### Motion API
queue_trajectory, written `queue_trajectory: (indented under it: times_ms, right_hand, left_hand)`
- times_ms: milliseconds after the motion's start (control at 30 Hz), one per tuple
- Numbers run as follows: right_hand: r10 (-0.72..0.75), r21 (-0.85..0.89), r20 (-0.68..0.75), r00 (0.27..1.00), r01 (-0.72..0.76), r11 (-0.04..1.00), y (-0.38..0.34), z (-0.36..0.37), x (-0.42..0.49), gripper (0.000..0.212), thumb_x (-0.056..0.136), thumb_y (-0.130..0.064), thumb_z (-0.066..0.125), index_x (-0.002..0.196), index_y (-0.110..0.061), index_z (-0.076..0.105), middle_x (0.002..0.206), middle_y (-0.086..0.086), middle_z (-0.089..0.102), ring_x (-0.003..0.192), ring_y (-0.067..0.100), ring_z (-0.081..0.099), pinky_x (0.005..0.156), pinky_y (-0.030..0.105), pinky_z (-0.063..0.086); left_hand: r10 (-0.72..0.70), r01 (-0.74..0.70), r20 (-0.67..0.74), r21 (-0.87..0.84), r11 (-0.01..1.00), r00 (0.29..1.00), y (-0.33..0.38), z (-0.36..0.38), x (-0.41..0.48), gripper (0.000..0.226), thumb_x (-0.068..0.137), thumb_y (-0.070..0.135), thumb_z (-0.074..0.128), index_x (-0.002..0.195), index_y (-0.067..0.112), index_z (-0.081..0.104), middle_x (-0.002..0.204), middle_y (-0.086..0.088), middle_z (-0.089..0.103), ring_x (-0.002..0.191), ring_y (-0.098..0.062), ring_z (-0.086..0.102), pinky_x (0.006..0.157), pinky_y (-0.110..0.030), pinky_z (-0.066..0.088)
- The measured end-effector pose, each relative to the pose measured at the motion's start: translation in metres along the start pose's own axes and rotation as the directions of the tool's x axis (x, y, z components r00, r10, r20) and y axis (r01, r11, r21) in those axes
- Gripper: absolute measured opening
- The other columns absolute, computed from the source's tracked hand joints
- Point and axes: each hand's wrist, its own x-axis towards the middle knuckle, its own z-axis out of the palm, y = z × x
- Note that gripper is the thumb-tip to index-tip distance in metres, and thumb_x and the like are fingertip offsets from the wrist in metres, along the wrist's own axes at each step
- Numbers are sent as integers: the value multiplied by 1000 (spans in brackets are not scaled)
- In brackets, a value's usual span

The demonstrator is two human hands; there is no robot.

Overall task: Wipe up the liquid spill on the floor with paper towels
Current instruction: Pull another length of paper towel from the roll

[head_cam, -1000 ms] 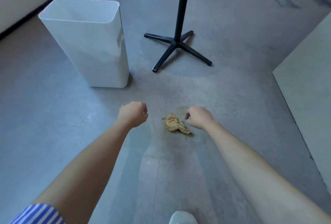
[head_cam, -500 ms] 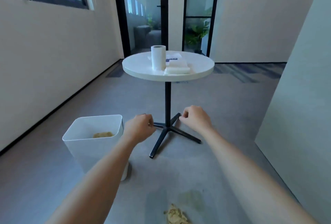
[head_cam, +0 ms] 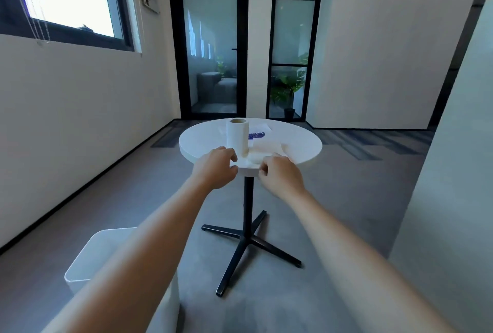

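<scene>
Your left hand (head_cam: 216, 168) is curled and empty beside the upright paper roll (head_cam: 237, 137). Your right hand (head_cam: 280, 174) curls at the folded towels (head_cam: 262, 149) on the smooth round table (head_cam: 306, 155); grip unclear. Pinch one soft, thin sheet and lift flat. The spill is out of view.

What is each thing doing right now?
White paper towel roll: standing upright on table.
Folded white paper towels: lying flat.
Round white table: standing upright.
White plastic bin: open-topped, on floor.
Left hand: fingers curled, by the roll.
Right hand: fingers curled, by the towels.
</scene>
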Motion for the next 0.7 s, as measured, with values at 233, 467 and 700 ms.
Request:
queue_trajectory:
  times_ms: [233, 467, 700]
  right_hand:
    - [9, -258, -28, 1000, -15, 966, 18, 9, 43, 29, 88, -7, 44, 115, -12, 54, 118, 7, 51, 112, 27, 42, 80, 34, 39]
    - [41, -275, 51, 998, -26, 961, 36, 19, 73, 24, 89, -11, 47, 104, -16, 66, 108, 6, 64, 106, 28, 51, 75, 31, 36]
    - [115, -18, -174, 978, -120, 993, 37, -2, 101, 24, 83, -8, 48, 59, -9, 45, 62, 6, 45, 65, 28, 43, 50, 27, 23]
  left_hand:
    - [56, -89, 215, 149, 985, 975, 12, 36, 13, 55, 91, 33, 52, 140, 14, 37, 145, -1, 40, 135, -20, 34, 110, -45, 26]
    - [48, -54, 100, 60, 997, 994, 0, 53, 8, 61, 91, 33, 52, 146, 24, 29, 154, 6, 28, 142, -15, 24, 114, -49, 18]
    - [37, -38, 68, 3, 999, 997, -1, 56, 5, 62, 90, 34, 53, 147, 26, 28, 155, 9, 24, 145, -13, 18, 116, -52, 12]
